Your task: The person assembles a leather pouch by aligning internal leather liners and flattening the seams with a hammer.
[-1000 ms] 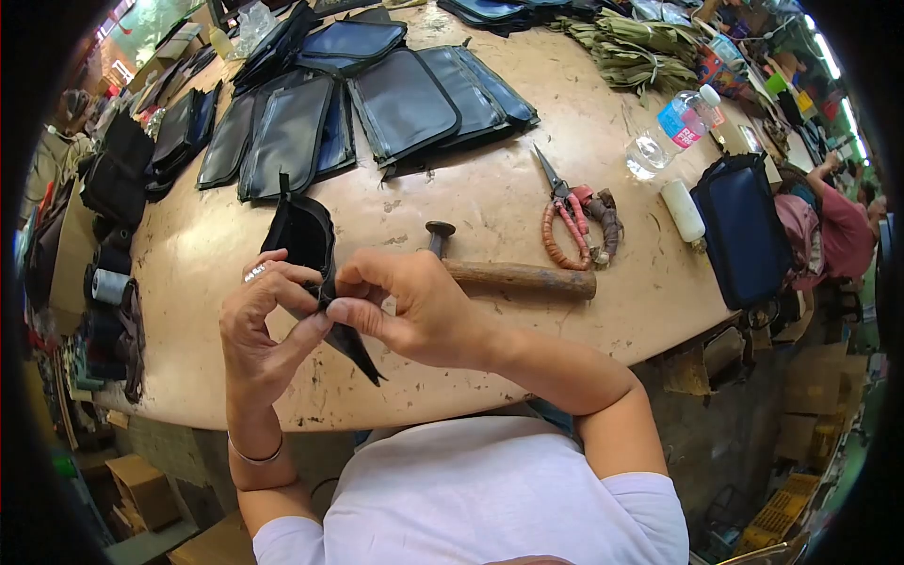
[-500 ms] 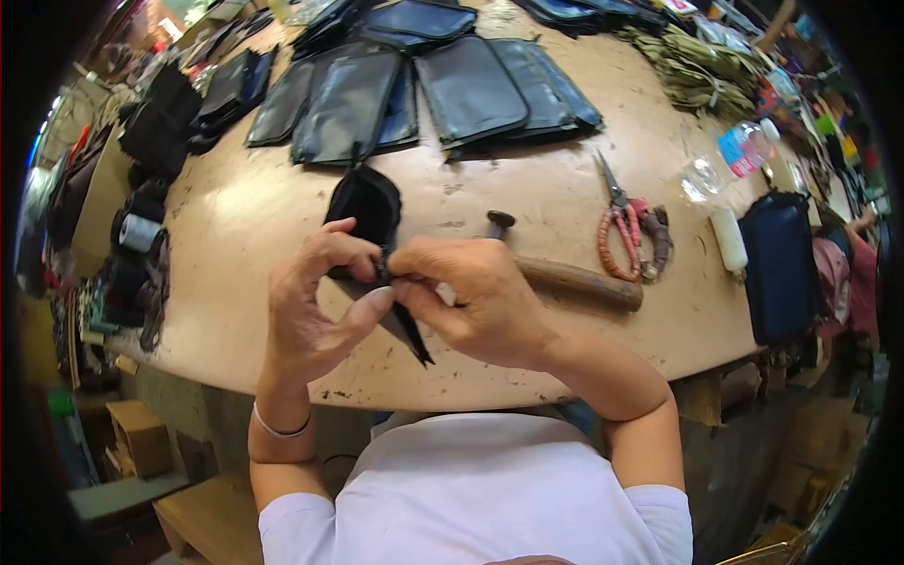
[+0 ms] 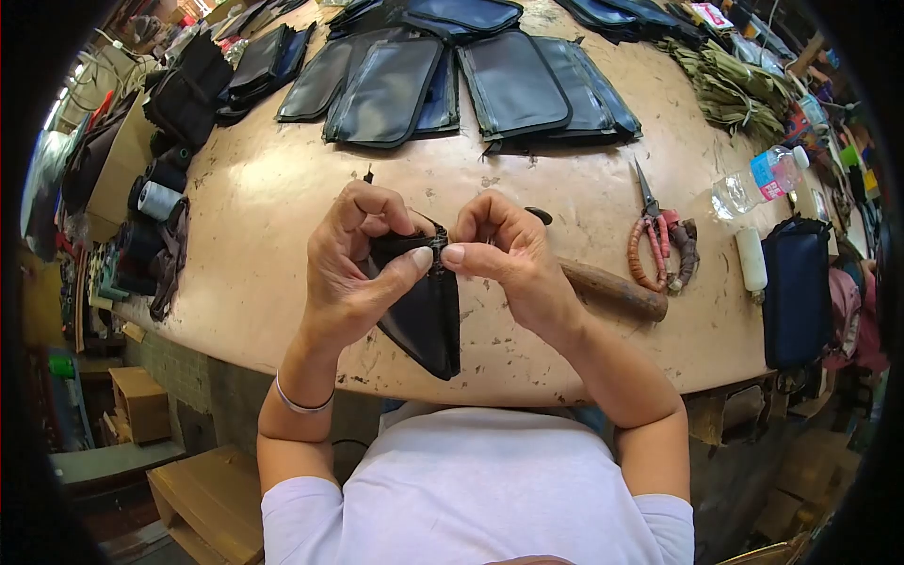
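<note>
A black pouch [image 3: 428,325] with a zipper along its edge hangs tilted between my hands, above the near part of the table. My left hand [image 3: 358,268] is closed on it, its thumb pressed near the zipper end. From the other side my right hand [image 3: 508,254] pinches the same zipper end between thumb and curled fingers. Exactly what lies under the right fingertips is too small to make out. Just right of that hand lies a hammer [image 3: 617,290], its head partly hidden behind the fingers.
Several dark zippered pouches [image 3: 391,89] lie across the far side of the table [image 3: 282,282]. To the right are scissors [image 3: 650,221] with wrapped handles, a water bottle [image 3: 765,184], a white cylinder [image 3: 751,259] and a dark blue pouch [image 3: 796,292]. Thread spools [image 3: 160,201] stand left.
The pouch has turned, so its flat side and lower point now face me. My right hand has shifted from over the zipper to its right side. The view has moved slightly.
</note>
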